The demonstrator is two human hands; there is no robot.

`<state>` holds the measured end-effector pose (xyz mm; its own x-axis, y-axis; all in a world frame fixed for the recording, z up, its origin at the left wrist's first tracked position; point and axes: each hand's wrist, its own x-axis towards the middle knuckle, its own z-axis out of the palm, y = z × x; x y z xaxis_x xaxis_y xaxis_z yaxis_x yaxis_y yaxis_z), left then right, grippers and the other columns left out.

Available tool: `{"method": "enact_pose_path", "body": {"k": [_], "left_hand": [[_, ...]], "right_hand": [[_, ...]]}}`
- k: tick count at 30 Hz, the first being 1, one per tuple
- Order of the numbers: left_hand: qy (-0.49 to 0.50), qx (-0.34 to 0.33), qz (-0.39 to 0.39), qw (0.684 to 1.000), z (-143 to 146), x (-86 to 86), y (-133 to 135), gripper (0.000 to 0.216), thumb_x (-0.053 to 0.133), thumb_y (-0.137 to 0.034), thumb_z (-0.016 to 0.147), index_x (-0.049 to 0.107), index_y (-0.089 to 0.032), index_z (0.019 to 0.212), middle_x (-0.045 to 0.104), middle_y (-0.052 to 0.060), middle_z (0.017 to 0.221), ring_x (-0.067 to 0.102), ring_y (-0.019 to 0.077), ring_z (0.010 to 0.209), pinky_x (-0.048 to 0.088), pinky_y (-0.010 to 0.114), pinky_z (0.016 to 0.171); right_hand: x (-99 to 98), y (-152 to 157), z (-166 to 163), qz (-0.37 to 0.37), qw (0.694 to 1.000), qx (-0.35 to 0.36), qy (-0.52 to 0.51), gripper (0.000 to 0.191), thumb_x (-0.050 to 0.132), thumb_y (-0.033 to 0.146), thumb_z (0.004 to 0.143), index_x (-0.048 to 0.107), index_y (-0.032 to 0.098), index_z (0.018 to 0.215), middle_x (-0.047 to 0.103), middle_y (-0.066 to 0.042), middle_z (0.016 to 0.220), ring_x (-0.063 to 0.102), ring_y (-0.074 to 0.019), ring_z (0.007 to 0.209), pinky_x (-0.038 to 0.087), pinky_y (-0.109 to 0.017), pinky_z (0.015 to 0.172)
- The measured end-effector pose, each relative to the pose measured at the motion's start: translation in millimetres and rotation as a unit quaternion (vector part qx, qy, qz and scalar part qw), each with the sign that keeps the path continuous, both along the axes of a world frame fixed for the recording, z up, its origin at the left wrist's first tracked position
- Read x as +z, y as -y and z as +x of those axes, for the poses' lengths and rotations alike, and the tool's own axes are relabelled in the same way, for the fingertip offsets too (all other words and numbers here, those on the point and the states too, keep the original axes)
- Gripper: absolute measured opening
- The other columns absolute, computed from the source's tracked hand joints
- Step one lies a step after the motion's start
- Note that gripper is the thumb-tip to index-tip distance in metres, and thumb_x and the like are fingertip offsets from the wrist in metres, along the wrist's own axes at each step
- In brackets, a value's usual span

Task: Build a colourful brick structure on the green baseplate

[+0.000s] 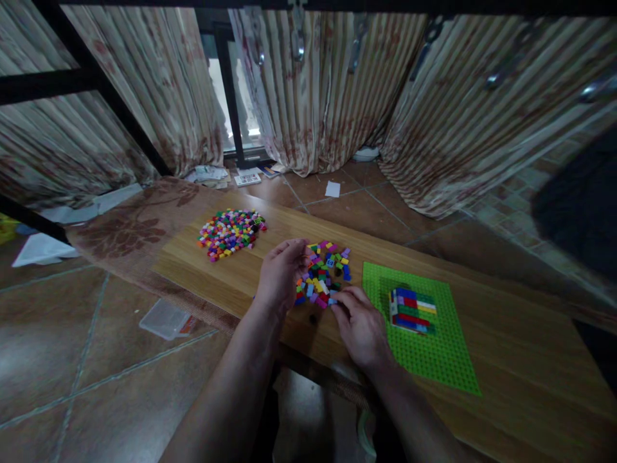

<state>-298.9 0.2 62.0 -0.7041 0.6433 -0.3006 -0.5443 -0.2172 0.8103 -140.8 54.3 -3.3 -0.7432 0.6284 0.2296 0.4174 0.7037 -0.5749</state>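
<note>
A pile of small coloured bricks point(326, 270) lies in the middle of the wooden board point(506, 347). My left hand point(280, 275) rests at the pile's left edge, fingers curled over the bricks. My right hand point(359, 325) sits at the pile's near edge, fingertips pinched on a small brick. To the right lies a green baseplate point(448, 354) with a low block of stacked coloured bricks point(411, 310) on it. A second, larger heap of loose bricks point(230, 233) lies at the board's far left.
The board rests on a patterned brown cloth point(125, 231) above a tiled floor. A clear plastic box point(164, 319) lies on the floor at left. Papers point(247, 178) and striped curtains point(318, 83) are behind. A black metal frame point(72, 80) crosses at left.
</note>
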Motion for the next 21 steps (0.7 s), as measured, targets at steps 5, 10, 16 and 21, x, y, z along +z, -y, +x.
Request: {"method": "enact_pose_path", "body": {"k": [5, 10, 16, 21], "left_hand": [[-0.011, -0.021, -0.002, 1.0, 4.0, 0.0, -2.5, 0.024, 0.074, -0.027, 0.062, 0.065, -0.012, 0.078, 0.06, -0.003, 0.064, 0.05, 0.0037, 0.05, 0.038, 0.014, 0.047], [-0.042, -0.076, -0.035, 0.996, 21.0, -2.6, -11.4, 0.025, 0.075, -0.031, 0.062, 0.065, -0.013, 0.076, 0.062, -0.002, 0.066, 0.051, 0.0049, 0.052, 0.039, 0.016, 0.049], [-0.212, -0.211, -0.085, 0.95, 65.0, -19.6, -29.9, 0.014, 0.062, -0.028, 0.074, 0.065, -0.015, 0.073, 0.06, -0.002, 0.064, 0.051, 0.0084, 0.056, 0.04, 0.02, 0.054], [-0.368, -0.292, -0.121, 0.874, 95.5, -36.5, -39.5, 0.017, 0.055, -0.028, 0.081, 0.068, -0.017, 0.082, 0.062, -0.001, 0.068, 0.055, 0.0121, 0.062, 0.041, 0.023, 0.058]], "right_hand": [[10.7, 0.2, 5.3, -0.041, 0.996, -0.024, -0.079, 0.015, 0.049, 0.025, 0.091, 0.062, 0.022, 0.096, 0.066, -0.005, 0.095, 0.064, -0.0182, 0.085, 0.05, -0.03, 0.076], [27.7, -6.6, 31.3, -0.102, 0.979, -0.088, -0.152, 0.015, 0.051, 0.031, 0.091, 0.06, 0.022, 0.099, 0.07, -0.003, 0.087, 0.066, -0.0155, 0.075, 0.051, -0.028, 0.07], [37.2, -36.1, 93.8, -0.193, 0.917, -0.218, -0.271, 0.022, 0.066, 0.038, 0.081, 0.063, 0.021, 0.095, 0.069, -0.002, 0.084, 0.066, -0.0159, 0.073, 0.054, -0.029, 0.068], [28.8, -56.3, 135.1, -0.224, 0.905, -0.271, -0.241, 0.028, 0.074, 0.038, 0.072, 0.064, 0.02, 0.091, 0.069, -0.003, 0.082, 0.064, -0.0163, 0.072, 0.052, -0.028, 0.067]]}}
